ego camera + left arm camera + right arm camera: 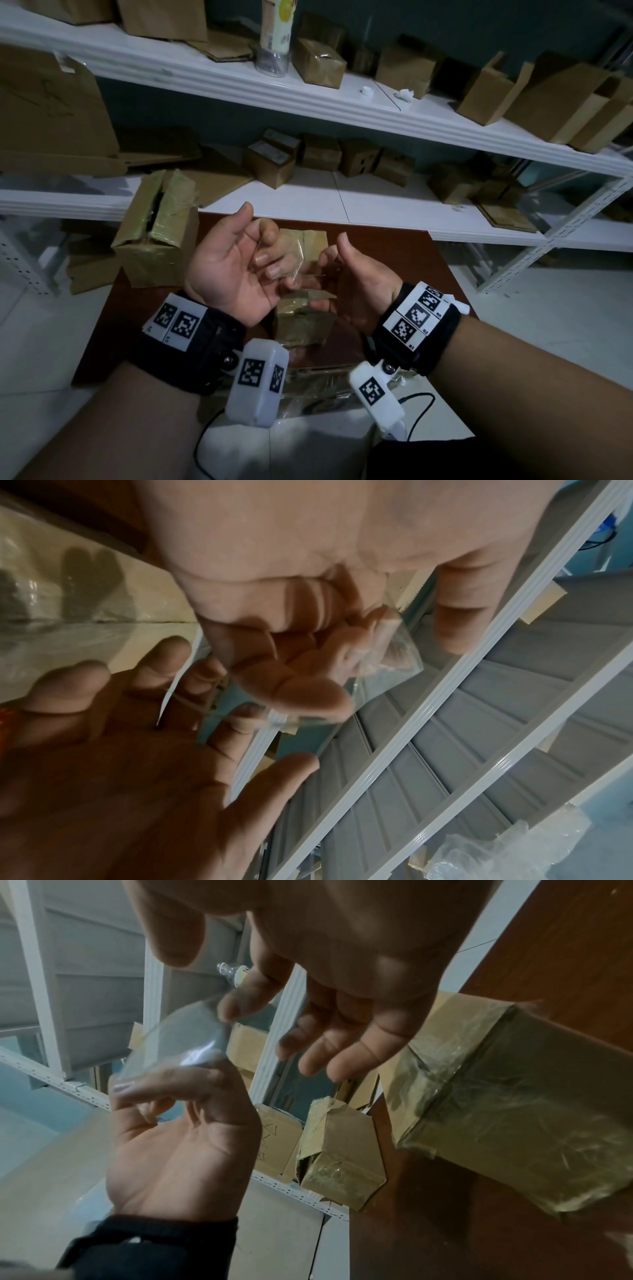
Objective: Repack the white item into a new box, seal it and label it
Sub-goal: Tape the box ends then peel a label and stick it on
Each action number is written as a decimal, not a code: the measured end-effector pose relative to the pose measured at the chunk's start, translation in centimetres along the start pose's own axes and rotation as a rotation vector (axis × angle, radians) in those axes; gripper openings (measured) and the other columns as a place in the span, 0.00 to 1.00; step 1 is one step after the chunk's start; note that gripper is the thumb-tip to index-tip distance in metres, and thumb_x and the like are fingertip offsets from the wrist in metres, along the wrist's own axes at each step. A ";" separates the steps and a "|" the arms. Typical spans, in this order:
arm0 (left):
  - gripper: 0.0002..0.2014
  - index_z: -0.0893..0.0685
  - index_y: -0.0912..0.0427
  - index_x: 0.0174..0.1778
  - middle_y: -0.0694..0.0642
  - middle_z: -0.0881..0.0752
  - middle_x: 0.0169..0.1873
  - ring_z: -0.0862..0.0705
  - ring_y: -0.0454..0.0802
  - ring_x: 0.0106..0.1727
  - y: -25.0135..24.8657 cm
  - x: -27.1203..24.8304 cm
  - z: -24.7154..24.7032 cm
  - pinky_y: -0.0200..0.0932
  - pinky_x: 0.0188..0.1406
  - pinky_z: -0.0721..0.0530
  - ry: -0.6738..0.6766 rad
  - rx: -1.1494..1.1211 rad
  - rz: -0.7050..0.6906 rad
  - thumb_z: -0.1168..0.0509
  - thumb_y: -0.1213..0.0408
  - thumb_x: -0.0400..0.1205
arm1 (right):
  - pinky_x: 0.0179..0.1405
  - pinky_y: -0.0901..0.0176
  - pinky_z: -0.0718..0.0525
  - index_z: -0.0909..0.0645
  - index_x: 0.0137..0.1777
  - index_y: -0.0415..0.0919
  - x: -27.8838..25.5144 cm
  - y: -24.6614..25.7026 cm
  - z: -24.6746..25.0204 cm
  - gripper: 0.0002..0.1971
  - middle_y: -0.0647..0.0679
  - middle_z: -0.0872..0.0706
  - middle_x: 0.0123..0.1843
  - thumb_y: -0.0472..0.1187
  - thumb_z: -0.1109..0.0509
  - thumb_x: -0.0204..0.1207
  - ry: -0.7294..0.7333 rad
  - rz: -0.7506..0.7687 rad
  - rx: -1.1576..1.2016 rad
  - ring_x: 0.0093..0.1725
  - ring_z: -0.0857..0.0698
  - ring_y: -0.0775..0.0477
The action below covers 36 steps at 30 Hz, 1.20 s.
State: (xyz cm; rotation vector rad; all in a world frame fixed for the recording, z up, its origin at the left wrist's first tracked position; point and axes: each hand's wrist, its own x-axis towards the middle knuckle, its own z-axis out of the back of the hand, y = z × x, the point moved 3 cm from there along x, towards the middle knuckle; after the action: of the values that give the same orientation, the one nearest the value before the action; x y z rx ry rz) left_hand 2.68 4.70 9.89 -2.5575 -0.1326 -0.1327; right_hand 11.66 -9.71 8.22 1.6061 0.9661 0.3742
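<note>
My left hand [270, 253] is raised palm up over the brown table [137, 325]. Its curled fingers and thumb pinch a short piece of clear tape [295, 255]. In the right wrist view the tape [178, 1042] curves up from the left hand [164, 1074]. My right hand [329, 260] is beside it, thumb up and fingers loosely spread, and its index fingertip [232, 1007] touches the tape's edge. A small cardboard box [301, 322] wrapped in tape sits on the table under both hands. No white item shows.
A bigger taped box [154, 240] with raised flaps stands at the table's far left corner. White shelves [376, 205] behind hold several cardboard boxes and a bottle [275, 34]. Crinkled clear wrap [318, 387] lies at the table's near edge.
</note>
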 end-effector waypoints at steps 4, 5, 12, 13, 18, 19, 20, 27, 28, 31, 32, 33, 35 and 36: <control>0.20 0.26 0.59 0.34 0.51 0.36 0.24 0.34 0.49 0.26 0.0 0.0 0.3 0.44 0.29 0.27 -0.005 0.007 0.004 0.42 0.44 0.81 | 0.54 0.44 0.19 0.19 0.53 0.43 -0.2 -0.2 0.1 0.23 0.48 0.11 0.50 0.62 0.28 0.70 0.005 0.010 0.009 0.53 0.13 0.47; 0.20 0.26 0.59 0.34 0.51 0.36 0.24 0.34 0.49 0.26 0.0 0.0 0.4 0.44 0.29 0.27 -0.007 0.012 0.006 0.42 0.44 0.81 | 0.55 0.43 0.19 0.19 0.51 0.43 -0.3 -0.2 0.1 0.17 0.47 0.11 0.50 0.56 0.26 0.72 0.014 0.014 0.017 0.54 0.13 0.45; 0.20 0.25 0.57 0.34 0.50 0.36 0.24 0.33 0.49 0.26 -0.3 0.0 1.2 0.45 0.30 0.25 -0.105 0.083 0.021 0.43 0.45 0.82 | 0.34 0.52 0.13 0.20 0.39 0.43 0.1 -0.2 1.7 0.12 0.44 0.13 0.35 0.27 0.22 0.67 -0.035 0.069 0.048 0.36 0.13 0.46; 0.19 0.25 0.57 0.34 0.51 0.35 0.24 0.33 0.49 0.27 -0.2 0.0 1.6 0.45 0.30 0.24 -0.141 0.104 0.025 0.42 0.46 0.82 | 0.34 0.52 0.14 0.19 0.41 0.41 0.0 -0.2 2.1 0.12 0.45 0.13 0.33 0.26 0.22 0.67 -0.073 0.077 0.037 0.33 0.14 0.47; 0.08 0.17 0.63 0.36 0.56 0.20 0.25 0.22 0.52 0.29 -0.6 0.1 4.0 0.50 0.33 0.15 -0.423 0.709 0.014 0.32 0.67 0.81 | 0.52 0.43 0.12 0.14 0.49 0.34 -0.2 -0.6 4.3 0.20 0.37 0.09 0.41 0.28 0.18 0.55 -0.330 0.097 -0.069 0.41 0.10 0.40; 0.06 0.16 0.64 0.37 0.56 0.16 0.25 0.19 0.53 0.30 -0.9 -0.1 4.6 0.49 0.33 0.15 -0.460 0.914 0.013 0.30 0.71 0.80 | 0.52 0.44 0.12 0.13 0.49 0.33 -0.4 -0.9 4.7 0.20 0.37 0.08 0.41 0.29 0.18 0.54 -0.380 0.088 -0.089 0.42 0.09 0.39; 0.04 0.14 0.63 0.37 0.55 0.13 0.26 0.17 0.52 0.30 -0.9 -0.3 4.9 0.48 0.33 0.15 -0.471 1.093 0.021 0.28 0.72 0.78 | 0.51 0.46 0.12 0.13 0.48 0.33 -0.4 -1.2 5.2 0.19 0.38 0.08 0.40 0.29 0.17 0.55 -0.415 0.082 -0.112 0.41 0.09 0.40; 0.08 0.09 0.54 0.38 0.48 0.08 0.31 0.09 0.46 0.37 0.6 -2.3 5.9 0.44 0.46 0.12 -0.507 1.422 0.171 0.17 0.63 0.69 | 0.49 0.56 0.12 0.13 0.48 0.40 -1.4 -2.3 6.5 0.14 0.46 0.07 0.39 0.31 0.15 0.63 -0.476 0.054 -0.536 0.42 0.07 0.49; 0.08 0.09 0.53 0.38 0.47 0.08 0.31 0.09 0.45 0.38 0.8 -2.5 6.1 0.46 0.48 0.12 -0.508 1.432 0.202 0.17 0.62 0.69 | 0.51 0.55 0.11 0.13 0.47 0.41 -1.5 -2.4 6.5 0.14 0.48 0.07 0.39 0.32 0.15 0.64 -0.470 0.055 -0.599 0.43 0.07 0.51; 0.09 0.10 0.48 0.39 0.43 0.09 0.32 0.10 0.42 0.40 1.2 -2.7 6.3 0.48 0.50 0.12 -0.529 1.503 0.271 0.16 0.57 0.68 | 0.53 0.55 0.12 0.14 0.45 0.44 -2.0 -2.6 6.1 0.13 0.51 0.07 0.38 0.36 0.15 0.64 -0.477 0.045 -0.733 0.42 0.08 0.54; 0.09 0.10 0.47 0.39 0.42 0.09 0.32 0.11 0.42 0.40 1.4 -2.8 6.3 0.47 0.49 0.12 -0.535 1.526 0.280 0.16 0.56 0.68 | 0.53 0.56 0.12 0.14 0.45 0.45 -2.1 -2.6 6.1 0.13 0.51 0.07 0.38 0.37 0.15 0.64 -0.485 0.045 -0.761 0.43 0.08 0.54; 0.09 0.10 0.46 0.39 0.41 0.09 0.32 0.11 0.41 0.41 1.5 -2.8 6.2 0.47 0.49 0.12 -0.539 1.544 0.285 0.17 0.55 0.68 | 0.52 0.57 0.12 0.15 0.44 0.45 -2.2 -2.6 6.1 0.13 0.51 0.07 0.37 0.38 0.15 0.64 -0.495 0.044 -0.785 0.42 0.08 0.54; 0.10 0.10 0.46 0.43 0.40 0.09 0.31 0.12 0.40 0.41 1.8 -2.7 6.0 0.46 0.48 0.12 -0.550 1.586 0.296 0.17 0.55 0.69 | 0.50 0.59 0.12 0.15 0.44 0.46 -2.3 -2.7 6.1 0.13 0.51 0.08 0.36 0.39 0.14 0.63 -0.510 0.043 -0.828 0.41 0.09 0.55; 0.14 0.10 0.46 0.48 0.40 0.09 0.31 0.12 0.39 0.40 1.9 -2.7 5.9 0.46 0.47 0.13 -0.556 1.603 0.300 0.17 0.55 0.69 | 0.50 0.60 0.12 0.15 0.44 0.46 -2.3 -2.8 6.3 0.13 0.52 0.08 0.36 0.40 0.14 0.63 -0.515 0.041 -0.851 0.40 0.10 0.55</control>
State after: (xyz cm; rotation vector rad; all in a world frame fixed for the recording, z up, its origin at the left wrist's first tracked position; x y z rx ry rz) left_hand 0.61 6.21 3.61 -0.9260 -0.0225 0.5773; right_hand 13.54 -15.61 4.51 0.8635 0.2937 0.3135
